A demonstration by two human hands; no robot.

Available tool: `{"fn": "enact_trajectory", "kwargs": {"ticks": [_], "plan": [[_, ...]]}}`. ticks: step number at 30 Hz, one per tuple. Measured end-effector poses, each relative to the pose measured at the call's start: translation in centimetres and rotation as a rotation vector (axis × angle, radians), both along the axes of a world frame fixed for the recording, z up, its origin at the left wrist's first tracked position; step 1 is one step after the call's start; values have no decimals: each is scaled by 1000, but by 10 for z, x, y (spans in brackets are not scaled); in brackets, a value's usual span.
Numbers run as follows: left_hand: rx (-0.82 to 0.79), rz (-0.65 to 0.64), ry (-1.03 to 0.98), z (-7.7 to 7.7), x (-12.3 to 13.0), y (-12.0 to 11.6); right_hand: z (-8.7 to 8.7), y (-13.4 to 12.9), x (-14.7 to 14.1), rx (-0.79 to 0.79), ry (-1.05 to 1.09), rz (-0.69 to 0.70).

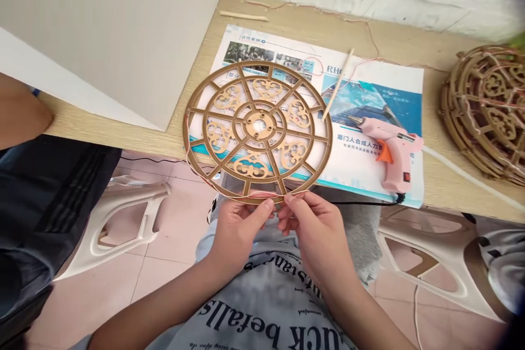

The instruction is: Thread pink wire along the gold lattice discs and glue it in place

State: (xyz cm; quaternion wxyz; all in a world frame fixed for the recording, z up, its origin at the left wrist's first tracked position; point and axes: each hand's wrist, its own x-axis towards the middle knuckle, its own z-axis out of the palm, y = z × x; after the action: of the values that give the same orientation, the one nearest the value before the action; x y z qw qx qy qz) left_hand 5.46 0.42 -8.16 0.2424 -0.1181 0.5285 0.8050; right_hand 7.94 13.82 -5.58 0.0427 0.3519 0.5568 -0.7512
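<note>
A round gold openwork frame [270,156] with scroll ornaments lies partly on a printed sheet [379,85], its near rim reaching past the table edge. My left hand [241,229] pinches that near rim, thumb on top. Close beside it, my right hand [314,224] has thumb and forefinger closed at the same rim, where a thin red-and-white wire [197,175] runs along the edge. Whether the right fingers hold the wire or the rim itself is hard to separate. A pink hot glue gun [391,150] rests on the sheet to the right.
A thin wooden stick [339,85] leans by the frame, another stick [244,15] lies at the back. Several similar round frames are stacked [488,115] at right. A white panel [123,38] stands at left, near another person's arm [20,112]. White plastic chairs [123,219] flank me.
</note>
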Motion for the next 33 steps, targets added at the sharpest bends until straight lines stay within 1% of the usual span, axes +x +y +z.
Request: {"fn": "enact_trajectory", "kwargs": {"ticks": [4, 7, 10, 14, 17, 20, 22, 24, 25, 27, 29, 33], "plan": [[90, -15, 16, 5, -2, 4, 2, 1, -2, 36, -39, -49], [123, -37, 7, 7, -3, 4, 2, 0, -5, 61, -53, -88], [108, -58, -3, 7, -3, 4, 1, -1, -5, 74, -31, -97], [60, -52, -11, 5, -4, 2, -2, -1, -3, 102, 10, -92], [54, -78, -16, 3, -7, -2, -3, -2, -1, 89, 56, -56], [65, -98, -53, 1, -11, -9, -2, 1, 5, 55, 78, 54], [80, -91, -71, 0, -16, -15, -2, 10, 11, 65, 55, 139], [90, -87, -97, 1, -20, -22, -3, 24, 19, 132, 36, 183], [79, -88, -108, 1, -22, -26, -4, 32, 22, 185, 33, 174], [57, -91, -118, 4, -25, -34, -4, 49, 26, 305, 37, 106], [63, -107, -125, 7, -25, -43, -3, 63, 24, 396, 36, 62], [32, -97, -98, 15, -23, -60, 11, 81, 7, 517, 35, 112]]}}
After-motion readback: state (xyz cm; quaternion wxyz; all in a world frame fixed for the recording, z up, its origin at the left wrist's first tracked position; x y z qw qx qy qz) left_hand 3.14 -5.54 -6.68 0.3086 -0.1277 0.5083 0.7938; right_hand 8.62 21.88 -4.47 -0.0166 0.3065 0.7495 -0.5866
